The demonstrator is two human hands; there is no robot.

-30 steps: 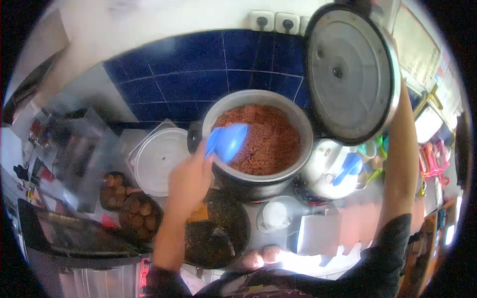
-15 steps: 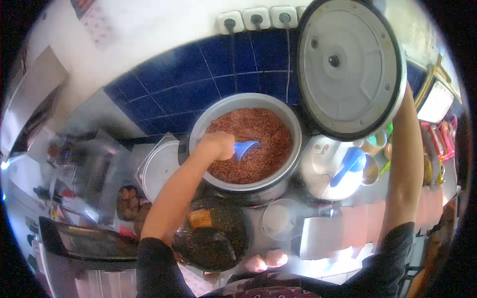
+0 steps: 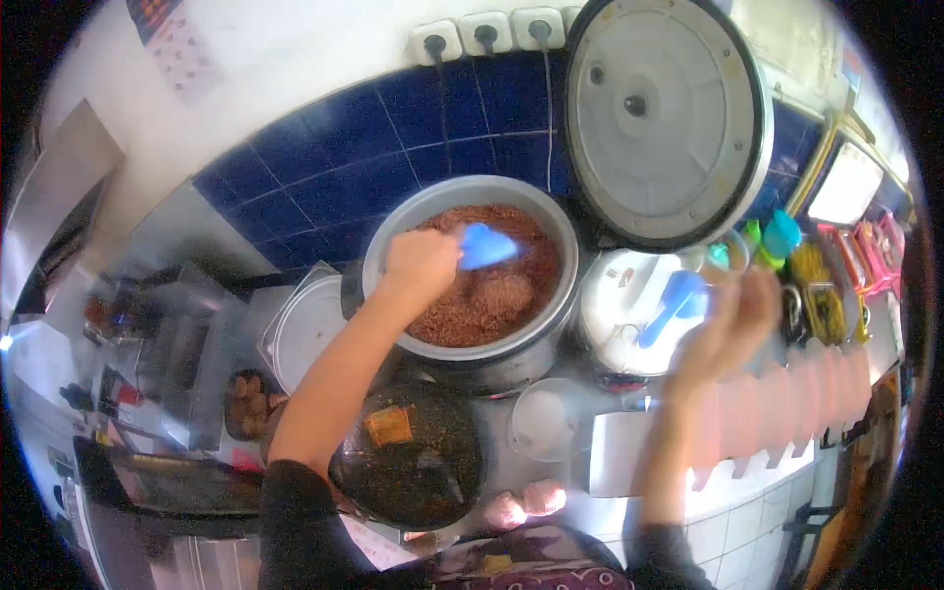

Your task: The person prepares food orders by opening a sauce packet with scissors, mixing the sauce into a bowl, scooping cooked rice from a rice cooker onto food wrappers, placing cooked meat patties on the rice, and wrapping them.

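My left hand (image 3: pixel 421 265) is closed around the handle of a blue rice scoop (image 3: pixel 488 246). The scoop is over the reddish-brown cooked rice (image 3: pixel 482 310), which has a raised mound in it. The rice lies in the big round pot of a rice cooker (image 3: pixel 567 246). Behind it to the right, the cooker's round lid (image 3: pixel 669 128) stands raised with its inner face toward me. My right hand (image 3: pixel 730 320) is apart from the lid, near a second white cooker (image 3: pixel 610 315); it is blurred, but its fingers look apart and nothing shows in them.
A blue ladle-like utensil (image 3: pixel 669 310) lies on the white cooker. In front of the pot are a dark pan (image 3: pixel 413 482) with oily liquid, a clear container (image 3: pixel 544 421) and two pinkish bulbs (image 3: pixel 543 498). A white round lid (image 3: pixel 313 329) rests left. Pink packets (image 3: pixel 767 408) line the right.
My right hand has let go of the lid and come down toward me; the lid stays raised. The scoop has risen from the rice, where a mound now shows.
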